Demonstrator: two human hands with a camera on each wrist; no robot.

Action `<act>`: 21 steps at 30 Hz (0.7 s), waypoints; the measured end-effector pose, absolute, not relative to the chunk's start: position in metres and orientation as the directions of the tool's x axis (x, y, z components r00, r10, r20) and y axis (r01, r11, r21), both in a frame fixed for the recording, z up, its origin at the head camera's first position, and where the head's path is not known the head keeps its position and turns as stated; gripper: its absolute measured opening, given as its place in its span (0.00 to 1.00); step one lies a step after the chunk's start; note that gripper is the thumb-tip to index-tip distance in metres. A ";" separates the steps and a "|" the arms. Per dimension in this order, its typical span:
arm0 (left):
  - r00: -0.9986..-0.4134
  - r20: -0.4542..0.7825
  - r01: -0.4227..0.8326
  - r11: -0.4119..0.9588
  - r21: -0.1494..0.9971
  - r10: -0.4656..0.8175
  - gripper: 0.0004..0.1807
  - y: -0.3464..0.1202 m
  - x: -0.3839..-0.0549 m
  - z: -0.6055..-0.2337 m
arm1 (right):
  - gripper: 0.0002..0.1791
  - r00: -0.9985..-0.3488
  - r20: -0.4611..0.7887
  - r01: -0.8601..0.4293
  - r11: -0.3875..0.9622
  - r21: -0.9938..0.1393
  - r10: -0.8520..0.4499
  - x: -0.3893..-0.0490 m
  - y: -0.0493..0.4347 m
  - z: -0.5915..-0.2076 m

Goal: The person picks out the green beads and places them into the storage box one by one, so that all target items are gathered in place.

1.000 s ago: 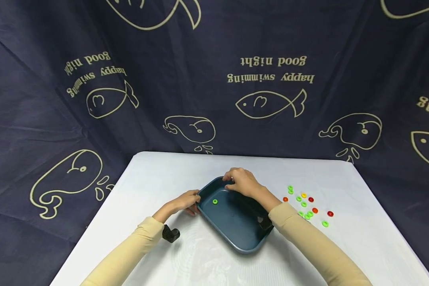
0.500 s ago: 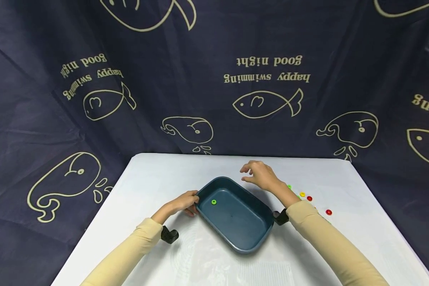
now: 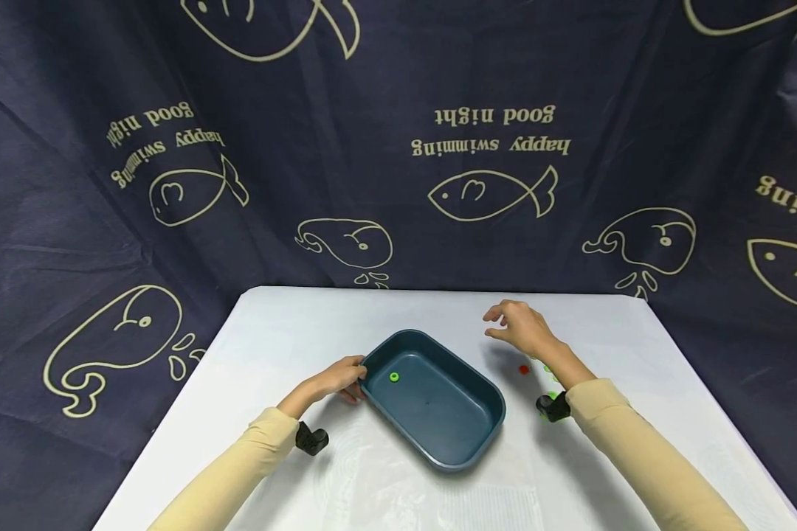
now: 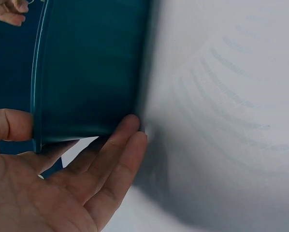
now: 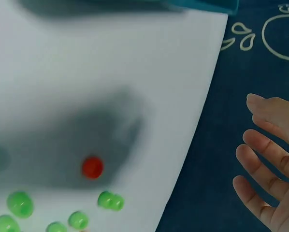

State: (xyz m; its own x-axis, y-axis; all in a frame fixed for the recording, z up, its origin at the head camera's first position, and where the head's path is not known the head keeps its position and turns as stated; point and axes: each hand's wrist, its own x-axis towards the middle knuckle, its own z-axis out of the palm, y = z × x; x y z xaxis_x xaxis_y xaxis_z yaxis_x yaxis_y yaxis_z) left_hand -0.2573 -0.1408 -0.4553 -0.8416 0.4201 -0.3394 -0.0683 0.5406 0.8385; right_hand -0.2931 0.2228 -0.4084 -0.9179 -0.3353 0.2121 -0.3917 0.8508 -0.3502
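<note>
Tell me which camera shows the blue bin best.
The head view: it takes in nearly the whole bin from above, inside included. The left wrist view shows only part, close up, held by the left hand; the right wrist view catches a strip at the top.

Left hand point(image 3: 339, 377): cut off at left and bottom in its wrist view. Dark teal rectangular plastic tray point(image 3: 432, 413) at its fingertips runs off the top there. Small bright-green ring point(image 3: 395, 377) just right of that hand: too small to tell material. Right hand point(image 3: 520, 327): cut off by its wrist view's right edge. Small glossy green rings point(image 5: 20, 205) under the right wrist: part-hidden in head view by wrist and black wrist device point(image 3: 553, 406), count unclear. Red-orange round piece point(image 5: 92, 167) below right hand: blurred, can't tell if holed.
</note>
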 end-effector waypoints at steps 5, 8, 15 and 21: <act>-0.849 -0.332 -0.062 0.545 0.836 0.412 0.22 -0.140 -0.258 -0.455 | 0.14 -0.927 0.209 -0.368 0.864 -0.344 -0.312 -0.292 0.238 -0.412; -0.852 -0.332 -0.065 0.548 0.834 0.404 0.20 -0.140 -0.257 -0.454 | 0.14 -0.933 0.199 -0.353 0.872 -0.339 -0.301 -0.292 0.246 -0.416; -0.854 -0.336 -0.071 0.551 0.831 0.397 0.20 -0.140 -0.257 -0.455 | 0.13 -0.950 0.168 -0.304 0.895 -0.325 -0.262 -0.291 0.265 -0.429; -0.850 -0.336 -0.066 0.551 0.832 0.405 0.21 -0.140 -0.256 -0.455 | 0.14 -0.960 0.145 -0.273 0.907 -0.320 -0.237 -0.287 0.280 -0.440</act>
State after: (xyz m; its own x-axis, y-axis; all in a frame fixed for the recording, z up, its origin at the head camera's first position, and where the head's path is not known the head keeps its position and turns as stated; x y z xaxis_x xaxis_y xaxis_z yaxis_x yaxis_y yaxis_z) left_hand -0.2562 -0.1404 -0.4546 -0.8504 0.4050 -0.3358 -0.0664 0.5506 0.8322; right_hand -0.2874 0.2795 -0.4404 -0.9605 -0.2374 0.1455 -0.2727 0.9072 -0.3204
